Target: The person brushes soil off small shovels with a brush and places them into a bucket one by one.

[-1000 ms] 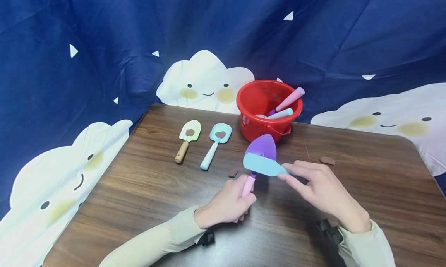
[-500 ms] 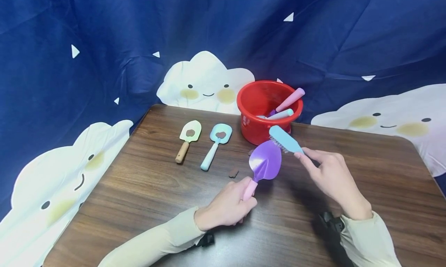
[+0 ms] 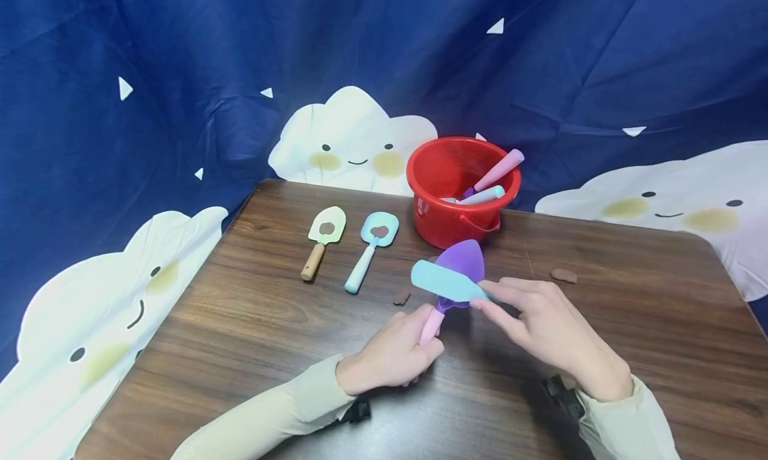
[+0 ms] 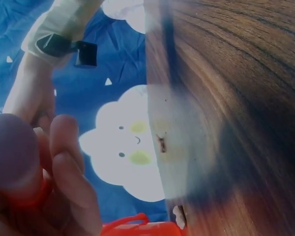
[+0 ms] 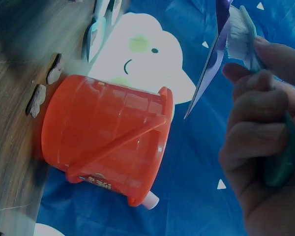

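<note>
My left hand [image 3: 393, 350] grips the pink handle [image 3: 431, 326] of a shovel whose purple blade [image 3: 468, 257] is raised above the table. With its fingers round the handle, my right hand [image 3: 549, 327] holds a light blue brush [image 3: 447, 282] across the blade. In the right wrist view the white bristles [image 5: 238, 37] face the purple blade [image 5: 210, 69], at or very near its surface. The left wrist view shows the handle's rounded end [image 4: 12, 150] within the curled fingers of my left hand [image 4: 71, 182].
A red bucket [image 3: 441, 221] behind the shovel holds tools, among them a pink-handled one [image 3: 500, 170]. To the left lie a green shovel [image 3: 315, 260] with a wooden handle and a light blue shovel [image 3: 360, 270]. Small brown pieces [image 3: 564, 275] are on the table.
My right hand swung the brush up and right to the blade's edge, then back down and left across it. The purple blade has shifted slightly right since the first frame.
</note>
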Demonstrator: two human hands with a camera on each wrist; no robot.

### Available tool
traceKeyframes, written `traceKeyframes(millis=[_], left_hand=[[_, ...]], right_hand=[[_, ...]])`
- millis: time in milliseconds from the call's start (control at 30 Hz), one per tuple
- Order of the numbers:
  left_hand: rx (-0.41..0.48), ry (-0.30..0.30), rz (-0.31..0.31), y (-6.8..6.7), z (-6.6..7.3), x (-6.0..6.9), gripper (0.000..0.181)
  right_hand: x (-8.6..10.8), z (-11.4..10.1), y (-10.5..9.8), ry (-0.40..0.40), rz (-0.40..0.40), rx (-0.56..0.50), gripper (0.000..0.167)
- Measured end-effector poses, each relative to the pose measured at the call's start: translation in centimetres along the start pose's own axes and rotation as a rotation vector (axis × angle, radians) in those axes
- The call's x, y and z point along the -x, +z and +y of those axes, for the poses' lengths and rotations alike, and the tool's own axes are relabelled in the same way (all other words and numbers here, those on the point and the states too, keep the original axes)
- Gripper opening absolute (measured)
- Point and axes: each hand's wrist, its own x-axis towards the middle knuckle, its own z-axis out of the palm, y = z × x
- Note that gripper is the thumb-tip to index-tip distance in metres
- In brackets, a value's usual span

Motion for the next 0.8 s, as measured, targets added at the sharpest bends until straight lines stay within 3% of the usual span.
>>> traceKeyframes(millis=[100, 267, 467, 567, 800], left_hand=[[-0.064, 0.035, 0.029, -0.1, -0.1, 0.1, 0.008], [-0.104, 0.063, 0.061, -0.2, -0.2, 0.2, 0.008], [-0.053, 0.052, 0.041, -0.2, 0.0, 0.5, 0.008], [-0.051, 0.059, 0.029, -0.1, 0.0, 0.5, 0.008], [-0.147, 0.101, 0.051, 0.0, -0.1, 0.4, 0.010]], right_hand=[[0.1, 0.2, 0.0, 0.024, -0.010, 0.007, 0.035], [0.0, 1.4, -0.1, 0.041, 0.073, 0.011, 0.037], [0.1, 2.5, -0.2, 0.255, 0.125, 0.029, 0.036], [0.2, 2.6, -0.3, 0.322, 0.149, 0.047, 0.035], [0.0, 1.3, -0.3, 0.347, 0.250, 0.070, 0.031]])
